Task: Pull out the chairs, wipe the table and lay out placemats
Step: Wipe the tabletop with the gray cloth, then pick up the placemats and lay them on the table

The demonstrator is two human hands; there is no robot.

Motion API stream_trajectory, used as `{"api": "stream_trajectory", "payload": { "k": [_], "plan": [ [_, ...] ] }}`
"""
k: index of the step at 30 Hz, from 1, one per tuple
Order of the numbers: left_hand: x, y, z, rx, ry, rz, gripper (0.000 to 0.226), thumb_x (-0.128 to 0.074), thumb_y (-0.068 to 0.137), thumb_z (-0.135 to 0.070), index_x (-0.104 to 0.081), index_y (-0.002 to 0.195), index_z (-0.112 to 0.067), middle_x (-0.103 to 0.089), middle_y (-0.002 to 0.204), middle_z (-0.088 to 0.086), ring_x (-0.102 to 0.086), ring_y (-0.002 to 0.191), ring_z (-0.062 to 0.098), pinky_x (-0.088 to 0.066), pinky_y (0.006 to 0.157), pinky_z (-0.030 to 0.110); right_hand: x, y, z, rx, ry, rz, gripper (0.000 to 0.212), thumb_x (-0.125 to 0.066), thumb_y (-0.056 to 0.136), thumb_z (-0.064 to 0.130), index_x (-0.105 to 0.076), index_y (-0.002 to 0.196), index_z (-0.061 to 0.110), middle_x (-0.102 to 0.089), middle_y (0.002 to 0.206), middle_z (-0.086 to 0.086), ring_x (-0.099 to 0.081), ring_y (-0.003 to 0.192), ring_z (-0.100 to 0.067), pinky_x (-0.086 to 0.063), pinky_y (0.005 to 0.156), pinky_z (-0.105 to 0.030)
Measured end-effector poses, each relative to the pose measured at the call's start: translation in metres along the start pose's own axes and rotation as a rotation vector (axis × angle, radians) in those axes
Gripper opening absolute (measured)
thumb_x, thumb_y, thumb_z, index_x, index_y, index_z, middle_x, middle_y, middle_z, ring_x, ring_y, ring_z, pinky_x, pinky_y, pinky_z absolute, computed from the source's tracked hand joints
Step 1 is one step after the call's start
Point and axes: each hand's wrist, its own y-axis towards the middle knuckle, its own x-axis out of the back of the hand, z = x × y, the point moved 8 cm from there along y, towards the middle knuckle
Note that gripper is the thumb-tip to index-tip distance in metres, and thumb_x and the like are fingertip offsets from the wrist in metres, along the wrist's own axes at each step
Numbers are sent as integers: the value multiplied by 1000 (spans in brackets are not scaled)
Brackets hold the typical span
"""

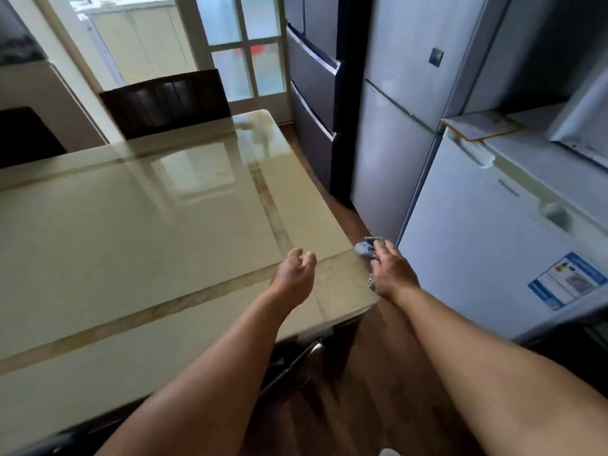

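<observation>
At the near right corner of the table, the right hand presses a blue-grey cloth onto the glossy top, right at the right edge. Its fingers lie spread over the cloth, which shows mostly beyond the fingertips; whether the thumb pinches it underneath cannot be told. The left hand hovers just inside that corner, fingers loosely curled and holding nothing.

This looks like the wiping step, and the work seems to be on the corner strip. To do it well, keep the palm flat so the cloth stays bunched under the hand rather than slipping off the edge, and draw it in overlapping passes from this corner along the near edge, then outward across the top. The free hand could steady the body on the table, but is better kept off wiped glass, since the shiny surface will likely show prints.

Across the table, a dark chair stands at the far edge. No placemats are visible yet.
</observation>
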Motion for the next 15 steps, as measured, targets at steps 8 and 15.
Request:
{"api": "stream_trajectory", "payload": {
  "k": [8, 15],
  "plan": [
    [-80, -20, -93, -20, -433, 217, 30, -45, 95, -39, -62, 84, -17, -67, 77, 3, -64, 73, 20, -50, 64, 27, 97, -61, 30, 272, 183, -118, 74, -56, 93, 24, -12, 152, 24, -43, 148, -6, -49, 128, -26, -40, 102, -31],
    [-156, -62, -148, -24, -511, 328, 6, -68, 81, -14, -73, 82, -11, -73, 83, 17, -70, 69, 29, -60, 69, 38, 152, -124, -48, 146, 265, -207, 85, -63, 87, 24, -8, 152, 25, -47, 143, -3, -59, 113, -28, -45, 87, -27]
  ]
}}
